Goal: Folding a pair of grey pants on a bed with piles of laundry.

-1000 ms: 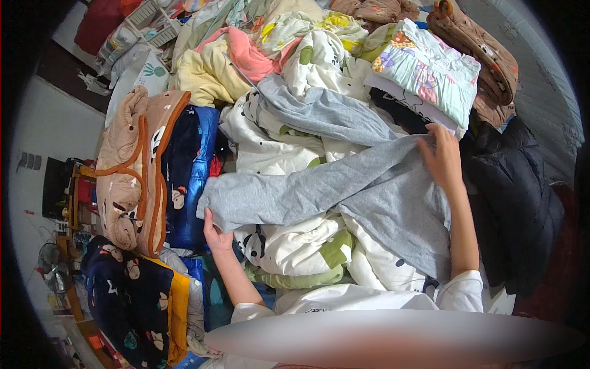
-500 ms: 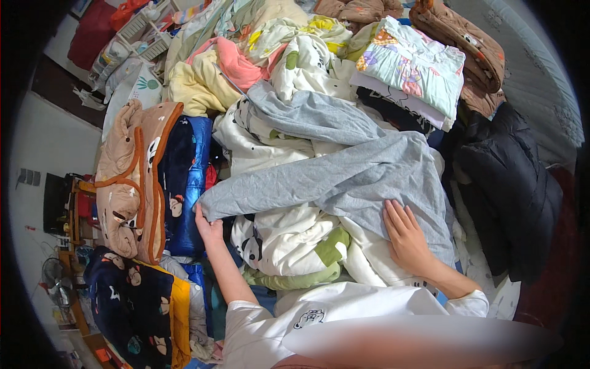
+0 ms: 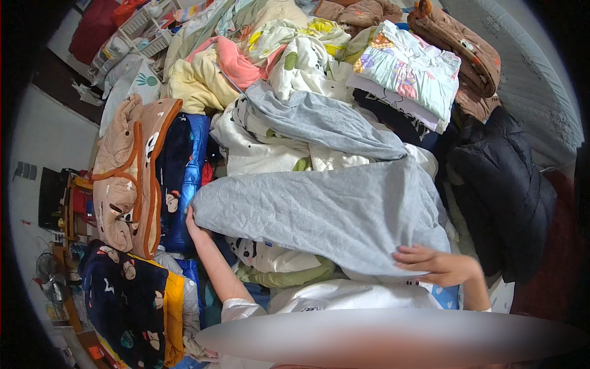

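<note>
Observed right hand moved from flat on the grey garment to its near edge, with fingers pointing leftward. Found the garment's near part spread wider than before, covering more of the white panda-print cloth beneath.

A rumpled white panda-print cover carries the spread grey garment.

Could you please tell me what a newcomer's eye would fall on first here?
Probably the grey garment spread across the middle, with the left hand at its left end and the right hand at its lower right. Next, perhaps the black puffy jacket at right.
</note>
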### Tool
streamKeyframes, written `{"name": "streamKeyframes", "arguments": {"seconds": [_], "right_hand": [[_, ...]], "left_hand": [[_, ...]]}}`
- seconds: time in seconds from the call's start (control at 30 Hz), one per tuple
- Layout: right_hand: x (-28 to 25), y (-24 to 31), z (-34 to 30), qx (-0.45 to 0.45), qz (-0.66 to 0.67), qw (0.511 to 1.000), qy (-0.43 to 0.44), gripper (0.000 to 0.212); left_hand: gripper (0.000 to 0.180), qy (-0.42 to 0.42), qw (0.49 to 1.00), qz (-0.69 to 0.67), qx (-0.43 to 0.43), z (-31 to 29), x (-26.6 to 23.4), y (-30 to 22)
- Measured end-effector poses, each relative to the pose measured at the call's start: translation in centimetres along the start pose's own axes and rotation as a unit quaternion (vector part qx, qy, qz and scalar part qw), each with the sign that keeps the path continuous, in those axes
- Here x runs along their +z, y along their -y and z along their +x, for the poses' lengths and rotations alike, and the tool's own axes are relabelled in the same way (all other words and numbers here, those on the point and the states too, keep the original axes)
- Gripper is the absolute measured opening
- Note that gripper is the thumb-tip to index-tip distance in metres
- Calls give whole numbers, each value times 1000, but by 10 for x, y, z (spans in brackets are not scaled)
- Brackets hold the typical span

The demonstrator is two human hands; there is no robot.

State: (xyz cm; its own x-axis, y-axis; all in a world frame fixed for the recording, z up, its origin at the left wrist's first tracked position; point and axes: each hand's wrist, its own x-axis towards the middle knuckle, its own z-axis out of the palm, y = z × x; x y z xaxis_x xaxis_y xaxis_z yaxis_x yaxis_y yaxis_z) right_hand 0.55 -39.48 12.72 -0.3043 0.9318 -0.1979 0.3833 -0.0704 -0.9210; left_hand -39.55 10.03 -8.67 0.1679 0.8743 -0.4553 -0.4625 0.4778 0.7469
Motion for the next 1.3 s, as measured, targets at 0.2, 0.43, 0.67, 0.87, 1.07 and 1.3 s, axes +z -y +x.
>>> {"name": "streamKeyframes", "arguments": {"seconds": [0.2,0.43,0.67,0.87,1.07,1.3], "right_hand": [[22,-18,8,45,-83,994,52,50],[-5,-7,3,34,-58,997,24,39],[-71,-43,47,36,-54,903,-425,27],[-61,-66,70,27,-181,896,-404,50],[-37,-97,80,56,-220,904,-363,76],[-41,-100,80,53,-176,915,-359,78]], "left_hand": [[48,-21,1000,-21,6,8,-35,46],[54,-42,998,-32,21,-8,-19,63],[50,-73,997,23,-32,14,-56,78],[55,-124,920,317,193,7,-52,80],[68,-124,705,597,362,-36,7,77],[53,47,724,655,213,-30,18,106]]}}
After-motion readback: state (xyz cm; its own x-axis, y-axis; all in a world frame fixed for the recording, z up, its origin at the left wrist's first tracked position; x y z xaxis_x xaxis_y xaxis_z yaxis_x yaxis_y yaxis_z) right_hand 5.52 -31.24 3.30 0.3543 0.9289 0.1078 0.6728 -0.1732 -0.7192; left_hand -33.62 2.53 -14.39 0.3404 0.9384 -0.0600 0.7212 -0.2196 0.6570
